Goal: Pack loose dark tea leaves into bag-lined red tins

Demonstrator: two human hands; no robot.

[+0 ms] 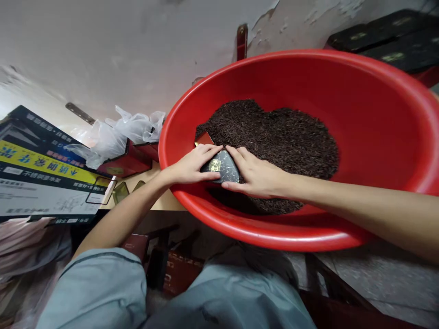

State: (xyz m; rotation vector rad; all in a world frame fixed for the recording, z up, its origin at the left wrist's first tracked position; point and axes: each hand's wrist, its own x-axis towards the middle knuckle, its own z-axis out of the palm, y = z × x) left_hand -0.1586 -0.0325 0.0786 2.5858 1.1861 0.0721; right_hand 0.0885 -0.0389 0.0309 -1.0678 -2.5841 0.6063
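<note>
A small black box with a gold label (224,168) is between my two hands, low inside a large red plastic basin (373,91). My left hand (197,165) grips its left side, thumb along the near edge. From the right, my right hand (255,172) presses against it, thumb at the near corner. Dark, dry, loose tea leaves (295,141) lie heaped in the basin behind and around the box. Just beyond my left fingers a red and gold piece (203,139) shows; whether it belongs to the box I cannot tell.
Left of the basin, clear plastic bags (126,130) rest over dark red boxes (125,160) on a pale table (168,201). A large printed carton (44,169) stands further left. Black cases (387,39) sit behind the basin at right.
</note>
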